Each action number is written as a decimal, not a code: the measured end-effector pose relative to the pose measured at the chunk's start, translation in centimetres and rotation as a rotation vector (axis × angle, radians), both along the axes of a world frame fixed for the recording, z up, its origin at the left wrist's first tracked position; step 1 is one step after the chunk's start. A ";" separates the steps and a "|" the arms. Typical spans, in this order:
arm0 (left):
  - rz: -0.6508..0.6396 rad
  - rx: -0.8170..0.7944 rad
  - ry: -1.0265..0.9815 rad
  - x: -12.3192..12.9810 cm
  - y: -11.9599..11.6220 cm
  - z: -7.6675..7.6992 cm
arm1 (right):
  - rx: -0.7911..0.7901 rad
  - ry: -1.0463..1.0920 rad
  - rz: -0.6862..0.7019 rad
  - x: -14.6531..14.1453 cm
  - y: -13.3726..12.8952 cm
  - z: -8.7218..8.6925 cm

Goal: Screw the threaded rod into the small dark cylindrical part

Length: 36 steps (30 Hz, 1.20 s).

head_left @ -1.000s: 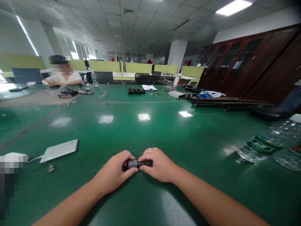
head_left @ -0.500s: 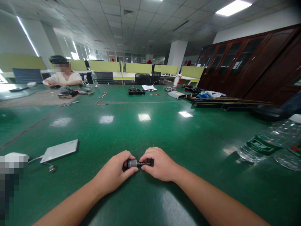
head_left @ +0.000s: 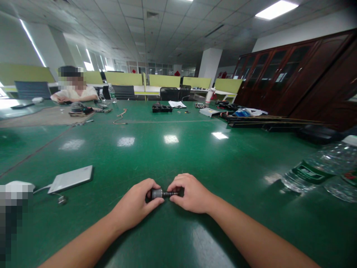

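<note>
My left hand (head_left: 136,201) holds a small grey metal cylinder (head_left: 157,193) between thumb and fingers, just above or on the green table. A dark shaft with spiral ridges (head_left: 167,194) sticks out of the cylinder to the right. Around the shaft's far end curl the thumb and fingers of my right hand (head_left: 191,194), and they partly hide its tip. The cylinder's left end is covered by my left fingers. Both parts lie in one line, roughly level.
To the left lie a silver flat box with a cable (head_left: 71,179) and a small metal piece (head_left: 62,200). Clear water bottles (head_left: 309,173) lie at the right. Farther back are a black part (head_left: 161,108), long dark strips (head_left: 251,122), and a seated person (head_left: 75,93).
My right hand has shifted slightly to the right along the ridged shaft, so more of the shaft shows. My left hand stays in place. A dark shape at the right edge has mostly gone.
</note>
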<state>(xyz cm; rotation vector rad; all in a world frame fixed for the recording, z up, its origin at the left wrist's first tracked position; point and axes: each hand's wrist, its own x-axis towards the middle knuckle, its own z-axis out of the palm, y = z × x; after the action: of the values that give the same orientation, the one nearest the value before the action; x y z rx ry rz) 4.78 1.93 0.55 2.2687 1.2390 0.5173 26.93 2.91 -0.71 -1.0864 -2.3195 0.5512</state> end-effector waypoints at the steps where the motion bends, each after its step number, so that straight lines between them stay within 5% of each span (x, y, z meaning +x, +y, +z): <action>1: 0.002 -0.002 0.002 0.0 0.0 0.0 | 0.000 0.000 -0.004 0.0 0.0 0.0; 17: 0.030 0.001 -0.010 -0.1 0.1 0.0 | -0.039 0.020 -0.047 1.4 0.9 0.0; 24: 0.082 0.018 -0.008 -0.2 0.1 -0.2 | -0.080 0.022 -0.197 2.7 1.9 -0.3; 36: 0.047 0.008 -0.009 -0.2 0.2 -0.2 | -0.059 0.006 -0.041 1.1 0.9 -0.1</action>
<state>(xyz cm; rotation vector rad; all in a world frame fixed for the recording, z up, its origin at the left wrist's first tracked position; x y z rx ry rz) 4.59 2.13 0.35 2.2458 1.2907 0.5507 28.01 3.80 -0.85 -1.1553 -2.2834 0.6102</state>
